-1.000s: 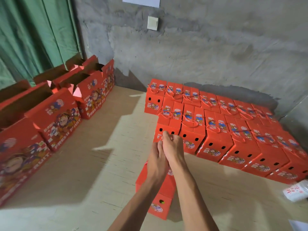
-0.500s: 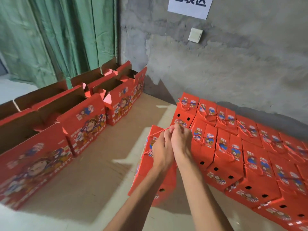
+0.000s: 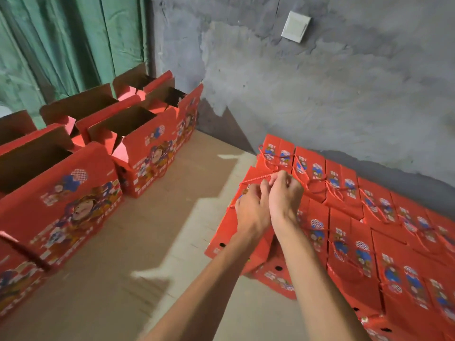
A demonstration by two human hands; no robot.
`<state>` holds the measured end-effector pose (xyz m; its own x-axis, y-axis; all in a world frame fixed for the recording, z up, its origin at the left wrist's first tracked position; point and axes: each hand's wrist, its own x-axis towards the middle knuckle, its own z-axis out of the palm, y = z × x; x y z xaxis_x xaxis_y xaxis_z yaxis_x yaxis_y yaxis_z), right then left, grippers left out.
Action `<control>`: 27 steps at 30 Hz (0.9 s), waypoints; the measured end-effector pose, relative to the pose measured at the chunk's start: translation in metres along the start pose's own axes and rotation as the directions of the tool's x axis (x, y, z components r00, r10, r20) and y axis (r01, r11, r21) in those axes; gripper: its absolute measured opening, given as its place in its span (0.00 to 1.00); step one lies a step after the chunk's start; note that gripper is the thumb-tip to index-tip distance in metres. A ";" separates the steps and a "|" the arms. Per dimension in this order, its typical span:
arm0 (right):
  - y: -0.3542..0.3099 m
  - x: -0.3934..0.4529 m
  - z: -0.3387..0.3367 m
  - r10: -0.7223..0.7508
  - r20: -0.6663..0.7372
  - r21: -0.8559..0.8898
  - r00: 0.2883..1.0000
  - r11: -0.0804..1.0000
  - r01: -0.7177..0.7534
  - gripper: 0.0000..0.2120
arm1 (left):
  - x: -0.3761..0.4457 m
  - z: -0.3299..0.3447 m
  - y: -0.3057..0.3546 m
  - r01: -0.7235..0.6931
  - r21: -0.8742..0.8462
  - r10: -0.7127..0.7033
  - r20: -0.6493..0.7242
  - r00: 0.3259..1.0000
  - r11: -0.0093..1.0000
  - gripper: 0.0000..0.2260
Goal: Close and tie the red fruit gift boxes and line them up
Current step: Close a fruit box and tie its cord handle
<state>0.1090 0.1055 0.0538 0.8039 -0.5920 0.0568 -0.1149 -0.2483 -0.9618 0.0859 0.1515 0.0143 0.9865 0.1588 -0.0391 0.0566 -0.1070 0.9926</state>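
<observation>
We are tying the cord [image 3: 256, 178], both the left hand [image 3: 251, 212] and right hand [image 3: 285, 195] pinching it over the box [image 3: 227, 238]; next, snugging the knot, then aligning it with the row [image 3: 369, 230] at 3 o'clock.

Left hand [image 3: 252, 212] and right hand [image 3: 285, 196] together; fingers curled

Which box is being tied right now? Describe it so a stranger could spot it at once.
Start at the grey wall with the white switch plate; below it, closed boxes lie in rows. At the rows' left end, one box sits tilted under both hands. Only this one has a red cord pulled taut, pinched by the left hand and right hand.
</observation>
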 end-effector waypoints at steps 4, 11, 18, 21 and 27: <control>0.033 0.032 0.006 -0.051 -0.030 -0.095 0.998 0.994 0.048 0.19 | 0.024 0.030 -0.026 0.071 -0.044 -0.067 0.091 0.994 0.997 0.19; 0.075 0.046 0.011 -0.169 0.015 -0.160 0.985 0.973 0.169 0.13 | 0.033 0.055 -0.069 -0.045 -0.021 0.047 0.085 0.995 0.999 0.14; 0.052 0.016 -0.025 -0.256 -0.022 -0.329 0.966 0.915 0.235 0.15 | -0.002 0.042 -0.047 -0.026 -0.039 0.028 0.047 0.999 0.999 0.04; 0.034 -0.011 -0.056 -0.251 0.001 -0.399 0.968 0.888 0.230 0.17 | -0.031 0.024 -0.024 -0.138 0.145 0.121 0.118 0.986 0.980 0.16; -0.009 -0.085 -0.111 -0.332 0.008 -0.267 0.943 0.908 0.322 0.14 | -0.113 -0.015 0.023 -0.300 0.232 0.283 0.106 0.953 0.925 0.17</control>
<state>-0.0229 0.0726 0.0878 0.8012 -0.4696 0.3710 -0.0010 -0.6209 -0.7839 -0.0262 0.1455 0.0430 0.9728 0.0168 0.2312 -0.2083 -0.3744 0.9036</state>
